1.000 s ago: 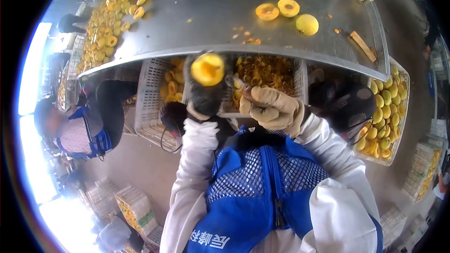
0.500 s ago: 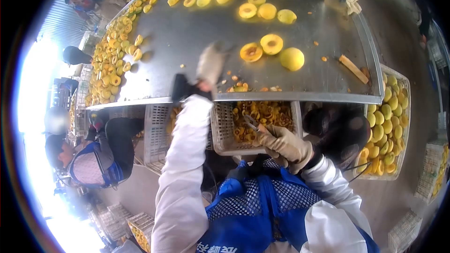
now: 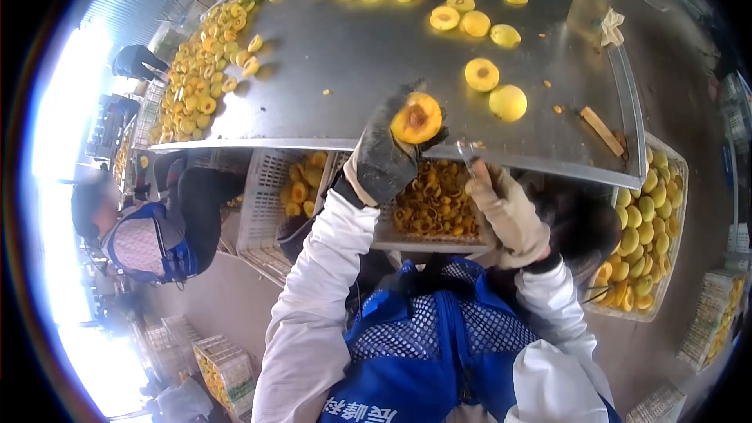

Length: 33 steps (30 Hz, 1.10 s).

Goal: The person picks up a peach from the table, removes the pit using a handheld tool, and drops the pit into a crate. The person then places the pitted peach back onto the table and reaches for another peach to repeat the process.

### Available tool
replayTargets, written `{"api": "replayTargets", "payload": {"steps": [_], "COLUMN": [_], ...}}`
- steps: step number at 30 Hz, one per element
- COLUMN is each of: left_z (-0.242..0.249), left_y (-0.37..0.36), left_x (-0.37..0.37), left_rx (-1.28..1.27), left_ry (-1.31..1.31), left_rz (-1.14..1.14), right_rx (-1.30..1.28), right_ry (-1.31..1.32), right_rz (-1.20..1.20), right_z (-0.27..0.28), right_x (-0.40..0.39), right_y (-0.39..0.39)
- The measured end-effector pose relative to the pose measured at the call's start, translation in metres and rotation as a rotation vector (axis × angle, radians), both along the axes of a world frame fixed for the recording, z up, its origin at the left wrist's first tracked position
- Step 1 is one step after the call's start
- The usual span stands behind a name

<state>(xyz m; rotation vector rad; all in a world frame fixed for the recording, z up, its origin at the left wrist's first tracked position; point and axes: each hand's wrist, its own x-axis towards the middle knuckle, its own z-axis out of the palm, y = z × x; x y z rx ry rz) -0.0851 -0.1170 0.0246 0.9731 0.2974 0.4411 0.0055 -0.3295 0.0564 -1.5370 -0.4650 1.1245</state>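
My left hand [image 3: 388, 149], in a dark grey glove, is closed around a halved yellow peach [image 3: 417, 118], cut face up with a brown-red hollow at its middle. It is over the near edge of the metal table. My right hand [image 3: 513, 215], in a beige glove, grips a small hand tool with a metal tip [image 3: 468, 153], pointing up toward the table edge; most of its handle is hidden by the fingers. Below both hands, a crate [image 3: 439, 247] holds curled peach scraps [image 3: 435, 207]. A peach half [image 3: 482, 74] and a rounded peach [image 3: 507, 103] lie on the table beyond.
The metal table [image 3: 329, 55] bears a heap of peach halves [image 3: 196, 86] at left, a wooden stick [image 3: 601, 131] and a bottle [image 3: 593, 0] at right. Crates of peaches [image 3: 646, 227] stand right and left. A co-worker [image 3: 153, 243] sits at left.
My left hand has come back toward me from over the table, now with a halved peach that lay there. My right hand has shifted right and up with the tool.
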Motion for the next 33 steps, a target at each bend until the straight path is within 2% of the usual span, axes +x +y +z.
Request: {"api": "replayTargets", "payload": {"steps": [1,2,4,5,7,8,10,15,17,19,20,22,23,25,26,28,30,32,33], "left_z": [-0.01,-0.012,-0.014,-0.022,-0.036,-0.037,-0.036,-0.038,-0.035,-0.035,-0.037,-0.039,-0.037,-0.03,-0.03,-0.03,-0.002,0.006,0.002], "left_y": [-0.004,-0.007,-0.013,-0.014,-0.014,-0.017,-0.023,-0.021,-0.018,-0.015,-0.014,-0.015,-0.015,-0.014,-0.015,-0.018,-0.026,-0.03,-0.03], "left_x": [-0.007,-0.015,-0.032,-0.037,-0.042,-0.044,-0.046,-0.05,-0.05,-0.049,-0.049,-0.051,-0.054,-0.061,-0.062,-0.066,-0.066,-0.064,-0.061], "left_rx": [0.163,0.15,1.42,1.41,1.256,1.249,0.949,0.871,0.881,0.643,0.642,0.595,0.593,0.844,0.843,1.224,1.281,1.339,1.122], "left_ry": [0.083,0.085,0.237,0.233,0.171,0.165,0.096,0.142,0.186,0.224,0.223,0.141,0.143,0.196,0.199,0.061,0.038,0.011,0.109], "left_rz": [0.083,0.085,0.158,0.159,0.213,0.218,0.175,0.162,0.148,0.01,0.006,0.021,0.02,-0.065,-0.067,0.097,0.066,0.037,-0.034], "right_rx": [0.04,0.027,0.076,0.065,0.042,-0.034,-0.06,-0.207,-0.069,-0.016,0.043,0.001,-0.037,-0.041,-0.044,-0.09,-0.138,-0.247,-0.247], "right_ry": [-0.109,-0.107,-0.471,-0.475,-0.703,-0.646,-0.704,-0.806,-0.814,-0.763,-0.715,-0.678,-0.641,-0.673,-0.707,-0.751,-0.797,-0.328,-0.327], "right_rz": [0.009,0.013,0.1,0.101,0.179,0.235,0.244,0.331,0.364,0.387,0.409,0.467,0.526,0.549,0.574,0.628,0.679,0.772,0.772], "right_z": [0.003,0.0,-0.012,-0.014,-0.012,-0.005,-0.005,-0.011,-0.017,-0.025,-0.026,-0.015,-0.01,-0.025,-0.032,-0.039,-0.032,-0.005,-0.019], "right_x": [-0.002,-0.004,-0.009,-0.013,-0.02,-0.021,-0.025,-0.025,-0.023,-0.017,-0.015,-0.012,-0.012,-0.01,-0.01,-0.009,-0.007,-0.005,-0.005], "right_y": [0.005,0.011,0.022,0.024,0.03,0.032,0.034,0.036,0.032,0.03,0.03,0.03,0.03,0.03,0.03,0.028,0.027,0.028,0.027]}}
